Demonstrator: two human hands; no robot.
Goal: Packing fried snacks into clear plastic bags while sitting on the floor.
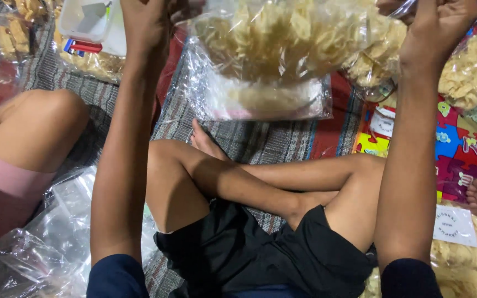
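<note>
Both hands, left hand (pixel 147 22) and right hand (pixel 440 25), apparently grip a clear cracker bag (pixel 282 44).

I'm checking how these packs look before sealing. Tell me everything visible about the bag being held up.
The clear plastic bag is thin, glossy and crinkled, filled with pale yellow crackers. It hangs above a striped mat, blurred. The left hand and right hand grip its upper corners; its top edge is cut off by the picture.
</note>
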